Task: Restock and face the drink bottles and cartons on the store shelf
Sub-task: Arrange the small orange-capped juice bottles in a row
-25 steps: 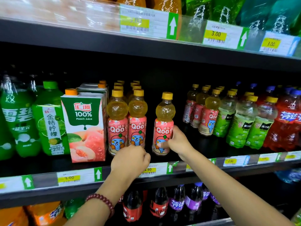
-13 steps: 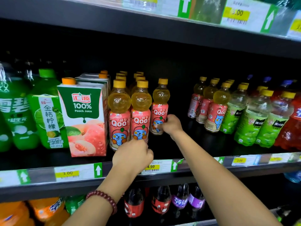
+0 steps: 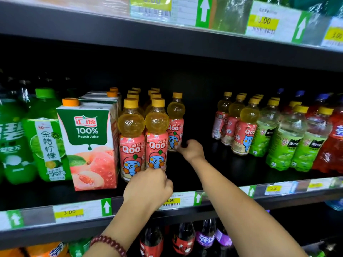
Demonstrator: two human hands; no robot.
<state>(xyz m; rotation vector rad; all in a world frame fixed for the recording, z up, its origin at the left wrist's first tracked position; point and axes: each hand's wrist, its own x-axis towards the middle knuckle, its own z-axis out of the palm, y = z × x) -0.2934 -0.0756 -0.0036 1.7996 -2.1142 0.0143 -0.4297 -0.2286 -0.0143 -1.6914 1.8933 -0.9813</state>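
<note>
On the middle shelf (image 3: 185, 184), the right hand (image 3: 191, 150) pinches the base of a lone peach bottle (image 3: 175, 123) set far back. Nearer, the left hand (image 3: 148, 186) curls against a front bottle (image 3: 156, 138). Pushing low could tip the bottle over.

The Qoo bottles (image 3: 156, 134) are clear glossy plastic with shiny printed sleeves. The peach juice carton (image 3: 89, 143) looks like smooth coated paperboard. The shelf (image 3: 232, 51) is dark and matt.
</note>
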